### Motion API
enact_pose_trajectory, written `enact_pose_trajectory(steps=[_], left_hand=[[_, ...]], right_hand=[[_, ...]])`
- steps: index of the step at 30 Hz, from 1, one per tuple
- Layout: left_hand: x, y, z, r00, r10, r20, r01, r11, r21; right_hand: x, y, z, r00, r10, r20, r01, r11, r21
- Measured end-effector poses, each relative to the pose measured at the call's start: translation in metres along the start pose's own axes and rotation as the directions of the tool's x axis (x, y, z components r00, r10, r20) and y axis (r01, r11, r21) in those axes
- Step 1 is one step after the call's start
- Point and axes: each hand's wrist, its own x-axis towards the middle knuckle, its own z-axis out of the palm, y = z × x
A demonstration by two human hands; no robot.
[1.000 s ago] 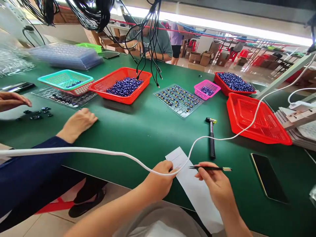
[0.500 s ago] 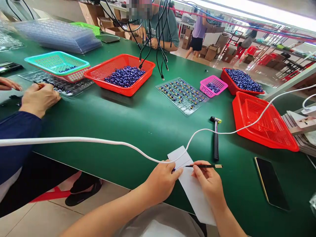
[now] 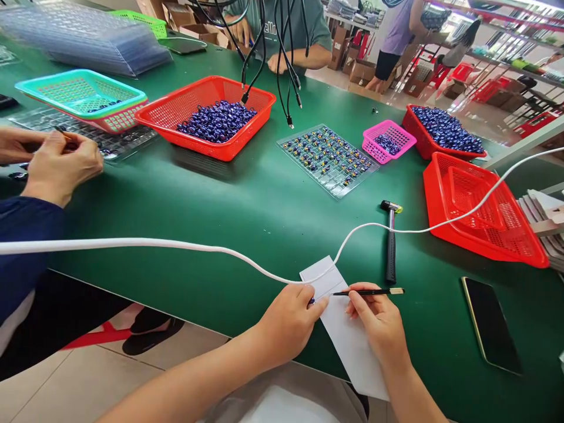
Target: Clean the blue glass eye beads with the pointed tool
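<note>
My left hand (image 3: 293, 320) is closed in a pinch around a small dark blue shiny part (image 3: 312, 301), mostly covered by the fingers. Thin black tweezers (image 3: 370, 291) lie between the fingers of my right hand (image 3: 374, 320), their fine tip pointing left towards the left thumb. Whether the tip touches the part is too small to tell. Beneath both hands a folded white paper (image 3: 348, 341) slants over the table's front edge. Just beyond the paper, a hammer (image 3: 390, 247) with a black handle lies on the green table (image 3: 211, 211).
A white cable (image 3: 176, 242) crosses before me. Red baskets (image 3: 480, 241), a pink basket (image 3: 408, 134) and a clear tray (image 3: 339, 191) of small parts stand beyond. A phone (image 3: 491, 326) lies right. At left, a co-worker's hands (image 3: 61, 164) work near a turquoise basket (image 3: 48, 88). Black cables (image 3: 288, 70) hang above.
The view has shifted slightly, while my hands keep almost the same pose over the paper. The co-worker's two hands at left have come together.
</note>
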Motion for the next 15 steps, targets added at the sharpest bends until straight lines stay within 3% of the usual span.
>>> enact_pose_trajectory(steps=[15], left_hand=[[0.0068,-0.0005,-0.0060,0.999,0.028,0.020,-0.028,1.000,0.007]], right_hand=[[0.0001,-0.0039,0.0020,0.999,0.033,-0.038,-0.034,0.999,-0.012]])
